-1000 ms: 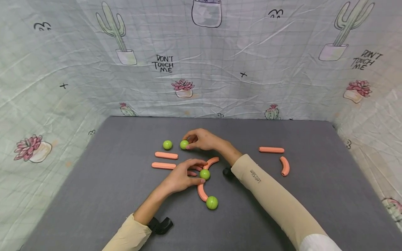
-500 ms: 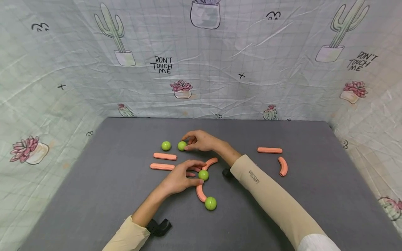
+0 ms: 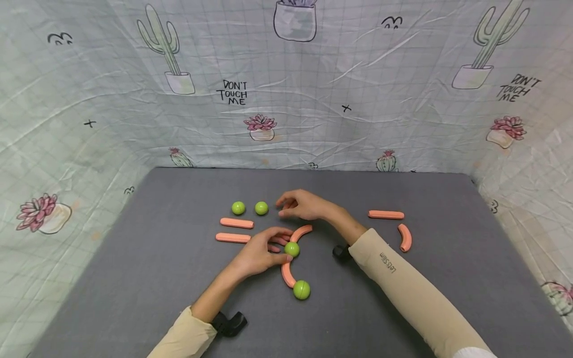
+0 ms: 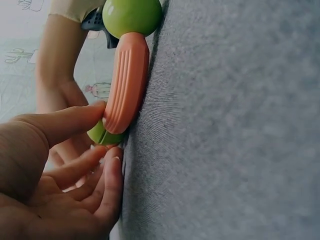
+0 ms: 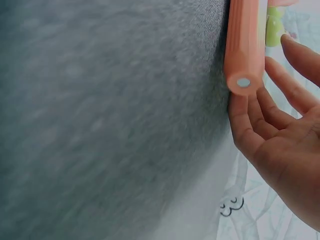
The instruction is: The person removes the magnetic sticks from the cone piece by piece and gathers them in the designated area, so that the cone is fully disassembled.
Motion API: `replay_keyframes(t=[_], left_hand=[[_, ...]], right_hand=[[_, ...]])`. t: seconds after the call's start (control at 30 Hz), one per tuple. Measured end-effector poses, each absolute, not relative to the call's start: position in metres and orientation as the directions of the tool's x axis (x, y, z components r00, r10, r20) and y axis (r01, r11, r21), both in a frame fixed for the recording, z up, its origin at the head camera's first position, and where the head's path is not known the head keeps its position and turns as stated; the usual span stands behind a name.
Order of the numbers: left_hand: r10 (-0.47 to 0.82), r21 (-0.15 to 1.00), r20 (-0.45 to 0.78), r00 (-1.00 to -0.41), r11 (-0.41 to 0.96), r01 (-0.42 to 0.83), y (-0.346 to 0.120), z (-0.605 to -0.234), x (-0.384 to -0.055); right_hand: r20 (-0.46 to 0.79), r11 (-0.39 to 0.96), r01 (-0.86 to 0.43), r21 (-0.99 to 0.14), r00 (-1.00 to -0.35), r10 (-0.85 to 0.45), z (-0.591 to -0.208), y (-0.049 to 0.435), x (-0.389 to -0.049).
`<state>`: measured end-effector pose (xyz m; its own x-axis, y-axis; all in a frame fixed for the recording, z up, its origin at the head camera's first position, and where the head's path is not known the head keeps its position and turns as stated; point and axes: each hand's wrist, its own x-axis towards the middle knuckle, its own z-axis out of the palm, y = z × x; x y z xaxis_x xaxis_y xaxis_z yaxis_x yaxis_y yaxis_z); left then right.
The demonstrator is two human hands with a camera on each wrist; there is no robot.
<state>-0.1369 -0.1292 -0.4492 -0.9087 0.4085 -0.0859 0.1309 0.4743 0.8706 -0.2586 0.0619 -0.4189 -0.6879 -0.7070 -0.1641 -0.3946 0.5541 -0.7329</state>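
Note:
My left hand (image 3: 259, 253) holds a green ball (image 3: 292, 249) between thumb and fingertips at mid table. A curved orange ridged bar (image 3: 302, 231) runs from the ball's far side. Another curved orange bar (image 4: 126, 82) runs from its near side to a second green ball (image 3: 302, 290). Above and right of that, my right hand (image 3: 303, 205) hovers with loosely bent fingers and nothing in its grasp. Just left of its fingertips a green ball (image 3: 261, 208) lies on the table, apart from the hand. In the right wrist view a bar end (image 5: 243, 80) with a silvery dot overlaps the fingers.
One more green ball (image 3: 238, 208) lies at far left. Two straight orange bars, one farther (image 3: 237, 223) and one nearer (image 3: 232, 237), lie beside my left hand. To the right are a straight bar (image 3: 386, 215) and a curved bar (image 3: 405, 237). A printed cloth (image 3: 313, 99) walls the grey table.
My right hand has let go of the far green ball and drawn back to the right. That ball stays on the table. The left hand has kept its grip.

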Motion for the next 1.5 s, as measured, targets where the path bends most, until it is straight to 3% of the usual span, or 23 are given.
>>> replay_keyframes(t=[0.6,0.83,1.17,1.5], left_hand=[[0.317,0.865,-0.115,-0.941,0.499,0.063,-0.121,-0.447,-0.140],[0.312,0.859,-0.084,-0.946,0.505,0.090,-0.120,-0.448,-0.140],[0.291,0.834,-0.049,-0.956,0.538,0.120,-0.112,-0.446,-0.139],[0.266,0.772,-0.052,-0.962,0.622,0.131,-0.105,-0.445,-0.141]], right_hand=[[-0.231,0.558,-0.340,-0.757,-0.660,-0.715,-0.414,0.099,-0.233],[-0.185,0.541,-0.400,-0.740,-0.653,-0.735,-0.413,0.109,-0.227],[-0.180,0.604,-0.435,-0.668,-0.694,-0.698,-0.412,0.119,-0.217],[-0.196,0.618,-0.392,-0.681,-0.715,-0.671,-0.415,0.127,-0.211]])
